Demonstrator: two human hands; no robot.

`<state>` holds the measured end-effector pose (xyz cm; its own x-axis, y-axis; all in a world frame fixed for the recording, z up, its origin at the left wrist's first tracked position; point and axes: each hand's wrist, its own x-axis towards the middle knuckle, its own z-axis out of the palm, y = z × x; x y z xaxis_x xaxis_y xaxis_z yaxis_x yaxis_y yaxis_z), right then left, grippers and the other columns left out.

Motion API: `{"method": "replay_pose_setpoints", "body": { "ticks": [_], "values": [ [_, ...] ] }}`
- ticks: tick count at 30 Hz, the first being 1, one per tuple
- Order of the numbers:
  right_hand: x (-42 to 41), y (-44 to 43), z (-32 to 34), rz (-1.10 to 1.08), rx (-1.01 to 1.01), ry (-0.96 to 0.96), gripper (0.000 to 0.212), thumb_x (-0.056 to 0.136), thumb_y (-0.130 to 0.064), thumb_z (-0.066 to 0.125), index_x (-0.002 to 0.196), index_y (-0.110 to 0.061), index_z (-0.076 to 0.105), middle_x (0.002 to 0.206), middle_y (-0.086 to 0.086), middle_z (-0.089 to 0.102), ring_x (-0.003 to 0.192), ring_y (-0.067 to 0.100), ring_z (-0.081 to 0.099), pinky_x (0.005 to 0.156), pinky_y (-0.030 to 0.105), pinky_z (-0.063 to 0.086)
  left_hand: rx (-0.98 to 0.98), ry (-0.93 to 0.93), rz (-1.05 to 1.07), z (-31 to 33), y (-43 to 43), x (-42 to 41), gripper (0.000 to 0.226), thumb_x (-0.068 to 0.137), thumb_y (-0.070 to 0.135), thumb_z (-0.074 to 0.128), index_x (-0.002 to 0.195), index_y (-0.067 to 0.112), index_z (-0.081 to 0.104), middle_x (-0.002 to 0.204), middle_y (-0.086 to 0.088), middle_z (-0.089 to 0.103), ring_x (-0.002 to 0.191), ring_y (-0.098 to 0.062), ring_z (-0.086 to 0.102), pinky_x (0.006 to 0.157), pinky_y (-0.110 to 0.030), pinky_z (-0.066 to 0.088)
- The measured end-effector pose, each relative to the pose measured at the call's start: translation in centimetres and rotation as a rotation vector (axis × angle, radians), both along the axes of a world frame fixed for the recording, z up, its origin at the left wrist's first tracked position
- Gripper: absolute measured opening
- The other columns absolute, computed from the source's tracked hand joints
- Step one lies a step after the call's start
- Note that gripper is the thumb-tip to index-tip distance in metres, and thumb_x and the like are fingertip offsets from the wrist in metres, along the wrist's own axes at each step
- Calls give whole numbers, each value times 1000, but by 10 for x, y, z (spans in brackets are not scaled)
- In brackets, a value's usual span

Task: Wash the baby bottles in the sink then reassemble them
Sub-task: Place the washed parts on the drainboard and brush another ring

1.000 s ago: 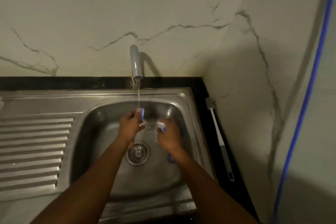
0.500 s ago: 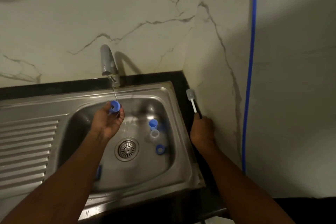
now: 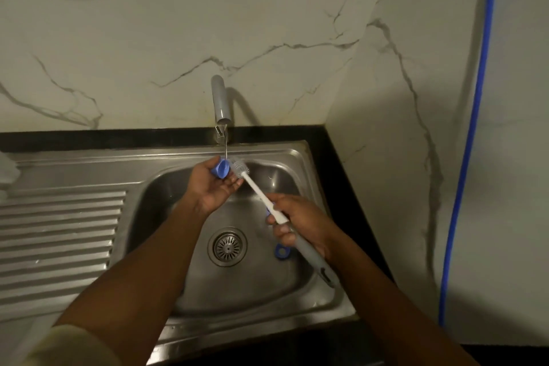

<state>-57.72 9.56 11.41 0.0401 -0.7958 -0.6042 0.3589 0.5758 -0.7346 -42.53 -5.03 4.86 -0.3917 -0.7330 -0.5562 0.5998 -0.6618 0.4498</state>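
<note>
Wall: the marbled wall is running behind the sink and turning a corner on the right.
Sink: the steel sink is sitting below it, with its basin at the centre.
Drainboard: the ridged drainboard is lying left of the basin.
Blue pipe: the blue pipe is running down the right wall.
Left hand: the left hand, palm up at the far side of the basin, is pinching the blue cap in its fingertips.
Right hand: the right hand is gripping the brush, fingers curled round the handle.
Brush: it is slanting from near right to far left, its bristle head just beside the cap's mouth; whether they are touching I cannot tell.
Faucet: the faucet is pouring a thin stream of water onto the cap.
Drain: the drain is sitting between the forearms.
Blue ring: the blue ring is lying on the basin floor, right of the drain.
</note>
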Motion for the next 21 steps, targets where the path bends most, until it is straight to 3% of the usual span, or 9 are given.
{"method": "replay_pose_setpoints", "body": {
  "ticks": [4,7,8,10,12,14,16,19,21],
  "values": [
    [15,-7,-3,-9,132,-437,16,98,-13,37,109,-13,48,67,0,41,38,2,35,28,12,29,-20,34,-83,1,-7,-3,23,99,25,49,100,5,61,90,-12,63,89,-23,64,101,-43,49],
    [18,-6,-2,-35,179,-434,16,99,-15,40,113,-14,47,63,0,43,38,2,36,29,13,29,1,34,-71,0,-10,1,33,100,34,48,113,5,57,92,-11,61,84,-21,62,98,-43,50],
    [18,-4,-3,-20,162,-301,21,100,-14,39,118,-14,50,63,1,44,38,2,36,30,14,29,3,3,-76,-2,-12,3,35,100,32,47,121,5,56,93,-12,60,85,-22,62,98,-43,50],
    [19,0,-5,86,44,288,33,102,-14,39,129,-17,58,67,6,53,43,8,47,37,19,36,-19,-101,-95,-6,-12,5,36,101,25,49,129,3,53,95,-15,60,91,-25,62,98,-44,52],
    [21,0,-11,301,-110,1019,39,102,-19,42,137,-27,57,93,11,66,73,22,66,59,25,48,-66,-220,-99,-7,-13,4,30,99,23,59,121,3,57,102,-17,61,99,-28,63,94,-45,55],
    [30,1,-17,476,-181,1360,44,101,-23,39,143,-33,46,112,11,62,96,30,64,78,31,50,-88,-328,-77,-9,-15,5,33,89,26,72,112,4,62,107,-18,65,98,-30,67,85,-45,59],
    [42,5,-17,426,-251,1178,40,101,-20,39,138,-26,53,93,7,61,77,23,62,69,33,53,-106,-390,-95,-8,-19,11,37,85,28,76,111,5,64,102,-17,66,88,-29,68,82,-44,60],
    [41,1,-7,116,-47,291,33,102,-14,43,130,-17,59,66,3,50,44,9,41,38,20,34,-96,-292,-148,-10,-24,14,53,82,30,75,125,4,59,104,-16,63,86,-25,65,82,-45,59],
    [38,0,-7,40,0,76,32,102,-13,44,129,-21,60,65,3,49,43,7,38,36,17,28,-65,-173,-92,-7,-25,9,49,80,22,74,124,5,60,110,-14,64,97,-25,67,87,-43,59]
  ]
}}
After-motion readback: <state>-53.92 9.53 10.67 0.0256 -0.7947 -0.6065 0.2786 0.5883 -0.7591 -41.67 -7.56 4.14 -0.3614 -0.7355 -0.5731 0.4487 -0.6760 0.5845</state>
